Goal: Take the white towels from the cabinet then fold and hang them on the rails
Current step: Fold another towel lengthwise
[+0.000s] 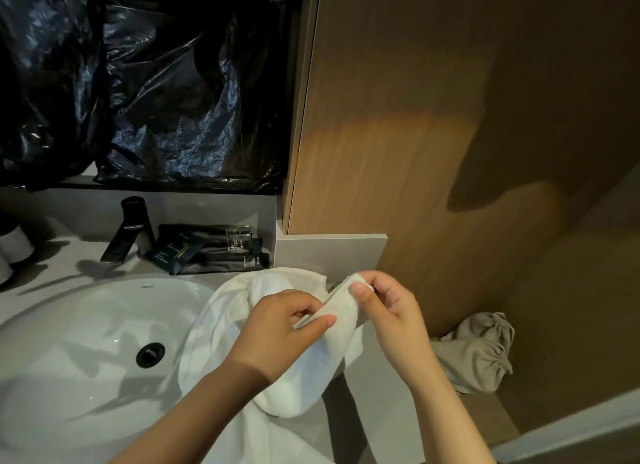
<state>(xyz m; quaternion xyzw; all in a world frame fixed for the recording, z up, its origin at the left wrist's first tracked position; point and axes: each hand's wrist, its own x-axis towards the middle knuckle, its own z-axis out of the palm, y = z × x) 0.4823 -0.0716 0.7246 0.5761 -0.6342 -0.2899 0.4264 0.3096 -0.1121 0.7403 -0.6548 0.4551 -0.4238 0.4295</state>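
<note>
Pinching one edge of the white towel [277,356], the left hand [280,328] and the right hand [391,311] hold it with curled fingers just right of the sink [86,342]. The towel hangs over the sink's right rim onto the desk [374,377]. Behind the sink stands a dark faucet [130,229], dark packets [211,249] beside it.

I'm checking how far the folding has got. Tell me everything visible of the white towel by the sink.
The soft, thick white cloth towel is bunched, not yet folded flat. It lies on the grey counter, draping over the right rim of the white oval basin and past the counter's front edge. The left hand and the right hand each pinch one raised edge, the right hand at its corner.
</note>
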